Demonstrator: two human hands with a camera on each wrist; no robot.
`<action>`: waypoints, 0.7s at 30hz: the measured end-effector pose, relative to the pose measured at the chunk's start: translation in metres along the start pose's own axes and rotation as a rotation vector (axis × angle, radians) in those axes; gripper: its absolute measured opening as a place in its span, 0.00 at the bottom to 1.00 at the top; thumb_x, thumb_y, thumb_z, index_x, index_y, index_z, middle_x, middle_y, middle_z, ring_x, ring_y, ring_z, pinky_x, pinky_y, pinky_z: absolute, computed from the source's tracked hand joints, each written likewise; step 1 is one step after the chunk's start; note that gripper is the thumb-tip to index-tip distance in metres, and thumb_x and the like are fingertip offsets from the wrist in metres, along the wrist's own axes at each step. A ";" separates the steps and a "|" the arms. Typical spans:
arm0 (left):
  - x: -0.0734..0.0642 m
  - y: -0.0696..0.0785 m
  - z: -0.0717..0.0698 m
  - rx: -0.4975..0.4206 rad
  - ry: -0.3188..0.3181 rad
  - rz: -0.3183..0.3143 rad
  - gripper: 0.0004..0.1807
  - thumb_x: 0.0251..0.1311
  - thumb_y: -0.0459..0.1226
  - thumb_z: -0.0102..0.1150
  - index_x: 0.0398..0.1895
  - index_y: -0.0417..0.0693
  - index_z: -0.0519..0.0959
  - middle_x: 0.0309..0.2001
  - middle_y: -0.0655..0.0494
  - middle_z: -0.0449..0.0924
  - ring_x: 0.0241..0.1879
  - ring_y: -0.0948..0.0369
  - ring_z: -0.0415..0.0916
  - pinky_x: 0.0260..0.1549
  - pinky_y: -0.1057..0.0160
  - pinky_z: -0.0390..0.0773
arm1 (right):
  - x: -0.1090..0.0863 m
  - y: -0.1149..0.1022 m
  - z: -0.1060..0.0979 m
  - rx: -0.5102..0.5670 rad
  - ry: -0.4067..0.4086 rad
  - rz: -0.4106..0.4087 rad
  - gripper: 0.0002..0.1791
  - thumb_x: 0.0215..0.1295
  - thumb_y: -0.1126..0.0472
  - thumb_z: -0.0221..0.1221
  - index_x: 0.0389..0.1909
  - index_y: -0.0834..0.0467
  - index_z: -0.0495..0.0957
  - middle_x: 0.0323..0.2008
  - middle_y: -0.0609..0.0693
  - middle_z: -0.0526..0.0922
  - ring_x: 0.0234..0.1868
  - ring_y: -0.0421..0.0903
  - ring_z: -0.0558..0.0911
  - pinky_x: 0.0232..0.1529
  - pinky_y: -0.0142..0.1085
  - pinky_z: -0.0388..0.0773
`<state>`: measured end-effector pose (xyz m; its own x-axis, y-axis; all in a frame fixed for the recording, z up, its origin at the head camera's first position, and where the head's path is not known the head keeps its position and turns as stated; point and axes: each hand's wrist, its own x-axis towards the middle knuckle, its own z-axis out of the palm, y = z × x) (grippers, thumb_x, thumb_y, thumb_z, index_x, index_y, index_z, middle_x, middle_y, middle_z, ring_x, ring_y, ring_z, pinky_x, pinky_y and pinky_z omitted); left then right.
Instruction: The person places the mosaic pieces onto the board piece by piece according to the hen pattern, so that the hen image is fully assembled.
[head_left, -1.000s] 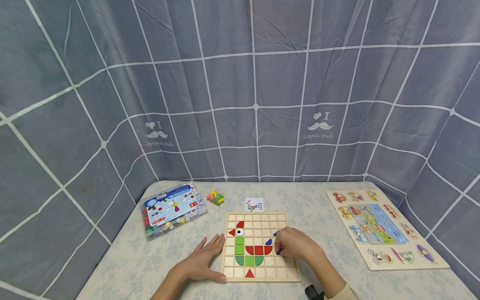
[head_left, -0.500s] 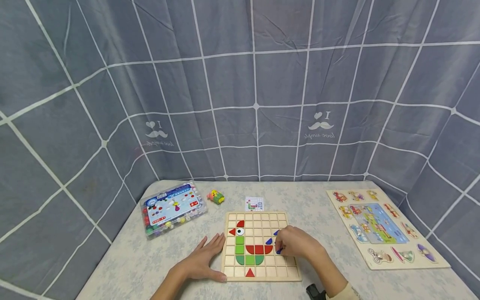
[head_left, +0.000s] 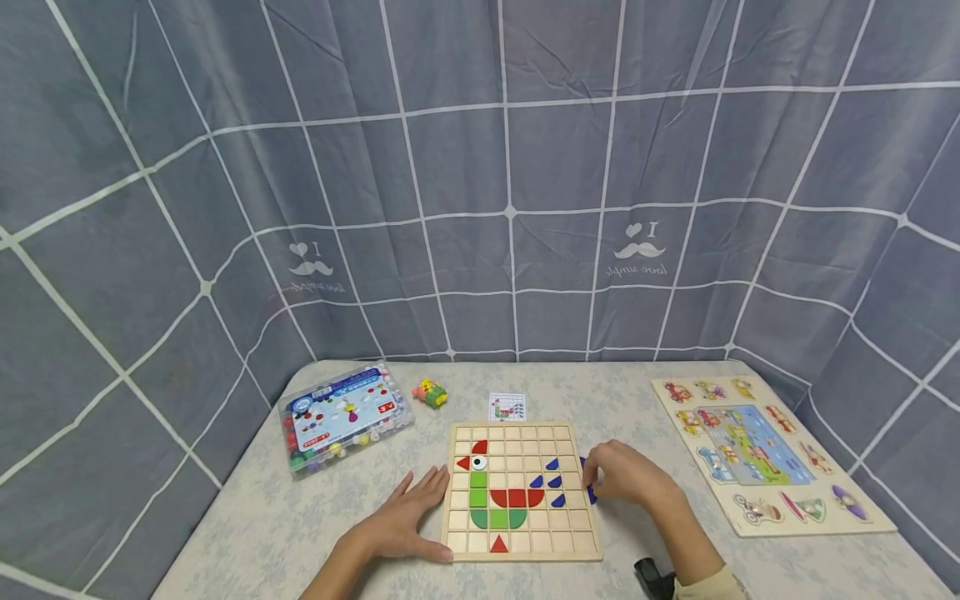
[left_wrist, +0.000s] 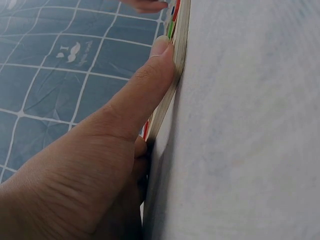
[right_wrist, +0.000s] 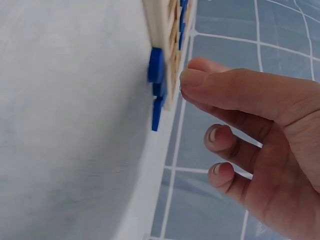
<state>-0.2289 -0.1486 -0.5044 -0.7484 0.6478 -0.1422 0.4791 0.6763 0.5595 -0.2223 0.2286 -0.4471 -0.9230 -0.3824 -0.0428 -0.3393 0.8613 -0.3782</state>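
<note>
My left hand (head_left: 401, 521) lies spread at the left edge of a wooden grid board (head_left: 525, 557), its thumb against the front corner; the left wrist view shows the thumb (left_wrist: 155, 65) along the board's edge. Red, green and white tiles form a bird-like figure on the grid. Several blue half-round tiles (head_left: 558, 501) sit in cells on the right. Just past the board's right edge, my right hand (head_left: 630, 477) hovers over more blue tiles (right_wrist: 156, 65), partly hidden by it in the head view. Thumb and index are close together, with nothing visible between them.
A small pattern card (head_left: 507, 407) lies behind the board. Left of it are a little toy figure (head_left: 431, 393) and a clear box of beads (head_left: 347, 417). A wooden picture puzzle (head_left: 772, 454) lies at right. A checked curtain (head_left: 480, 167) surrounds the table.
My right hand has moved right, off the grid to the board's right side. The blue tile it held now lies on the grid, and more blue tiles show. The left hand stays put.
</note>
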 end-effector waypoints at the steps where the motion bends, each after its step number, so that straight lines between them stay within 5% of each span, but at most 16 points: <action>1: 0.000 0.000 0.000 0.000 0.000 -0.002 0.63 0.45 0.64 0.68 0.76 0.41 0.49 0.78 0.48 0.45 0.78 0.47 0.41 0.74 0.38 0.35 | 0.000 0.001 0.001 0.003 -0.006 0.026 0.10 0.42 0.73 0.69 0.21 0.53 0.84 0.24 0.41 0.83 0.30 0.41 0.77 0.33 0.36 0.77; 7: 0.000 0.001 -0.001 -0.009 -0.007 -0.011 0.62 0.45 0.63 0.68 0.76 0.41 0.49 0.78 0.47 0.46 0.78 0.46 0.41 0.74 0.38 0.35 | 0.002 -0.002 0.007 0.027 -0.035 0.144 0.13 0.38 0.72 0.71 0.17 0.51 0.81 0.21 0.41 0.79 0.28 0.41 0.72 0.32 0.36 0.73; 21: 0.000 0.001 0.000 -0.011 -0.002 -0.006 0.62 0.46 0.63 0.68 0.76 0.40 0.50 0.78 0.46 0.46 0.78 0.45 0.41 0.74 0.37 0.35 | 0.001 -0.004 0.012 -0.002 -0.011 0.143 0.17 0.36 0.73 0.73 0.16 0.51 0.76 0.18 0.41 0.74 0.25 0.40 0.69 0.28 0.33 0.68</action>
<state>-0.2284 -0.1481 -0.5038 -0.7500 0.6447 -0.1475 0.4698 0.6763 0.5674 -0.2199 0.2209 -0.4563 -0.9598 -0.2597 -0.1066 -0.2050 0.9078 -0.3660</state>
